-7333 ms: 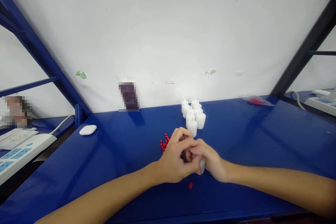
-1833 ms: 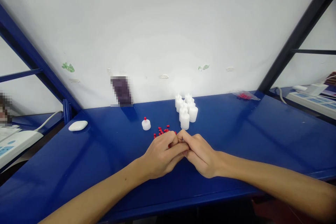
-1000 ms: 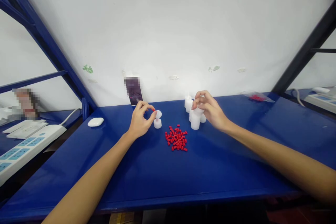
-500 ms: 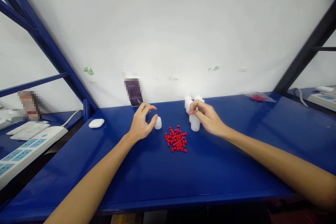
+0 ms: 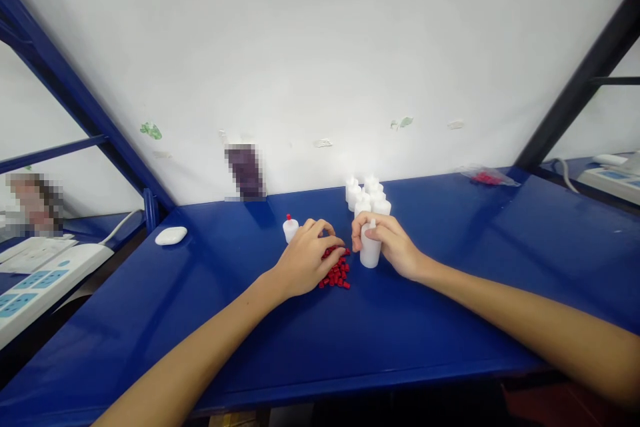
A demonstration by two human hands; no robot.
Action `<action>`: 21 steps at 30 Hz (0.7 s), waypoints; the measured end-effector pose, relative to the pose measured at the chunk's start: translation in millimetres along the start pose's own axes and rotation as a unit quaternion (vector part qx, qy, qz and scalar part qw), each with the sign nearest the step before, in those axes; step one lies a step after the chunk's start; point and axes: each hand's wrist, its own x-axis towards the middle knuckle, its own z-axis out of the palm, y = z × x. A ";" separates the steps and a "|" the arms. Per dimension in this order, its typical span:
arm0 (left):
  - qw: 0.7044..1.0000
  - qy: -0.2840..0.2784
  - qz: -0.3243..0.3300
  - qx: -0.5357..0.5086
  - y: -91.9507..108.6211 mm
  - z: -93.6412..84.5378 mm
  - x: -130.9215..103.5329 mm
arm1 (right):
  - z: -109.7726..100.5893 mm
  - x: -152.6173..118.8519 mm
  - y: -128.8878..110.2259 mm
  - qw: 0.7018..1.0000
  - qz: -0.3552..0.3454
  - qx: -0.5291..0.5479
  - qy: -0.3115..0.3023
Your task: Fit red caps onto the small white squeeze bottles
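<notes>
My right hand (image 5: 393, 243) grips a white plastic dropper bottle (image 5: 370, 255) by its upper part. The bottle is upright, and its bare nozzle shows between the fingers. My left hand (image 5: 310, 257) reaches over a pile of small red caps (image 5: 336, 275), thumb and bent fingers slightly apart at the pile's upper edge. It covers part of the pile. Just beyond the left hand stands a white bottle with a red cap (image 5: 290, 229) on its tip, partly hidden by the knuckles. Several uncapped white bottles (image 5: 354, 199) stand grouped behind the right hand.
The blue table (image 5: 425, 340) meets a white wall at the back. A white rounded case (image 5: 171, 235) lies at left, and a blurred phone-like object (image 5: 245, 172) leans on the wall. A clear bag of red pieces (image 5: 487, 177) is back right. A power strip (image 5: 47, 287) lies far left.
My left hand has moved right, from beside the capped bottle to the red caps. My right hand has drawn a bottle nearer, away from the group. The view has shifted slightly.
</notes>
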 end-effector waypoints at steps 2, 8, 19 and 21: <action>1.000 -0.021 -0.021 0.007 -2.8 1.2 7.3 | -0.4 -1.1 -0.4 1.000 0.004 -0.010 0.014; 0.994 -0.060 0.028 0.083 -1.1 4.3 31.5 | -3.3 -7.7 -4.3 0.999 0.006 0.019 0.032; 0.999 -0.041 0.001 0.022 -6.8 10.0 38.2 | -0.9 -5.5 3.2 0.980 0.078 0.174 -0.052; 0.995 0.035 -0.039 -0.085 -6.3 8.1 36.7 | 0.8 -5.1 1.8 0.977 0.090 0.183 -0.058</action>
